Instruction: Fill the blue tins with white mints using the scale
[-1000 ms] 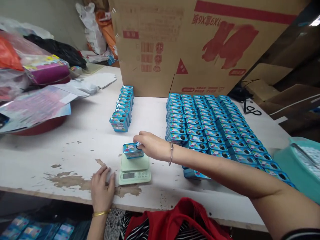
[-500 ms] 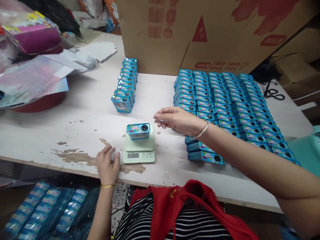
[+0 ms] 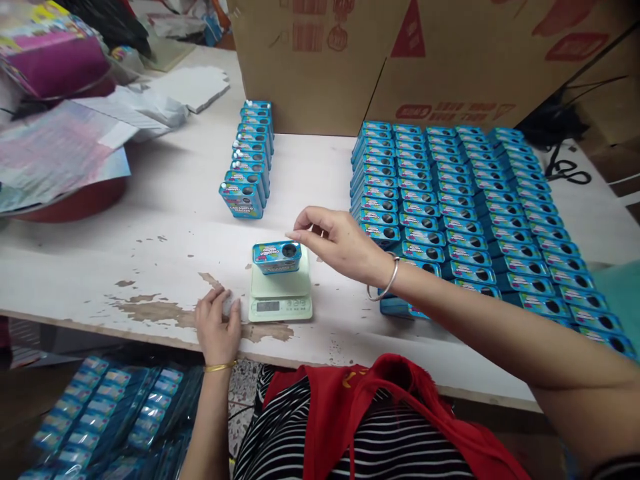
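Note:
A small blue tin (image 3: pixel 277 257) lies on the pale green scale (image 3: pixel 280 295) near the table's front edge. My right hand (image 3: pixel 336 241) hovers just right of and above the tin, fingers loosely curled, holding nothing, not touching it. My left hand (image 3: pixel 218 325) rests flat on the table left of the scale, fingers spread over a small pale object (image 3: pixel 227 306). A short row of the same tins (image 3: pixel 249 157) stands behind the scale. A large block of tins (image 3: pixel 465 207) fills the table's right side.
A big cardboard box (image 3: pixel 400 60) stands at the table's back. Papers, a red basin (image 3: pixel 70 203) and bags crowd the left. Scissors (image 3: pixel 567 175) lie far right. More blue tins (image 3: pixel 107 413) sit below the table's front edge. The white tabletop (image 3: pixel 165 240) is worn.
My right hand let go of the tin on the scale, drew back to the right, and has now come back close above it. The camera tilted down. My left hand stayed put.

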Tool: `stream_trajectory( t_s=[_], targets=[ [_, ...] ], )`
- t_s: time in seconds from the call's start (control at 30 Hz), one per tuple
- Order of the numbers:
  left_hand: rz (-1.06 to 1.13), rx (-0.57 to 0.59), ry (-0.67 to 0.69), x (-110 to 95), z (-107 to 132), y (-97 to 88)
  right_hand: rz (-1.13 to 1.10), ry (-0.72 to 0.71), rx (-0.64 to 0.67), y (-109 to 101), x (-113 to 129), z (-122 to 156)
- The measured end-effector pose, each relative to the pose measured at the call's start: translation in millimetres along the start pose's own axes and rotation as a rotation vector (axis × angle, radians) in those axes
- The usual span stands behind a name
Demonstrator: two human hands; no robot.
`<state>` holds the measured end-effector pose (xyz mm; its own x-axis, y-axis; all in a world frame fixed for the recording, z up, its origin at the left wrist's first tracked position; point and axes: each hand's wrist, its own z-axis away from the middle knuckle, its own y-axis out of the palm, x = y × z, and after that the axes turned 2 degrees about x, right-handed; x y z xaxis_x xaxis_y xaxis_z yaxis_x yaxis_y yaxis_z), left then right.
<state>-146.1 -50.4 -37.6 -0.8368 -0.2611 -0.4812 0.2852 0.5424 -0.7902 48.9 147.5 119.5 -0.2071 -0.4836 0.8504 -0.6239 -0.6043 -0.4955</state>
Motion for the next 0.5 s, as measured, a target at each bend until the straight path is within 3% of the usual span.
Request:
stream_trajectory(
  t_s=[0.1,0.2,0.3,0.4,0.5],
  targets=[
    [-0.005,-0.004,0.008,0.9,0.0,0.5,0.119,-0.090,-0.012,9.2,-0.4,-3.6],
    [-0.003,-0.002,0.008,1.9,-0.1,1.0,0.142,-0.094,0.018,18.8,-6.2,-6.0],
    [0.002,0.002,-0.004,2.7,-0.3,1.1,0.136,-0.102,-0.071,13.6,-12.0,-2.8],
    [0.005,0.002,-0.002,3.1,-0.7,0.8,0.183,-0.094,-0.256,-21.6,-19.7,16.4],
    [0.000,0.000,0.012,2.5,-1.5,0.3,0.325,0.037,-0.517,-83.8,-32.9,58.2]
  ],
)
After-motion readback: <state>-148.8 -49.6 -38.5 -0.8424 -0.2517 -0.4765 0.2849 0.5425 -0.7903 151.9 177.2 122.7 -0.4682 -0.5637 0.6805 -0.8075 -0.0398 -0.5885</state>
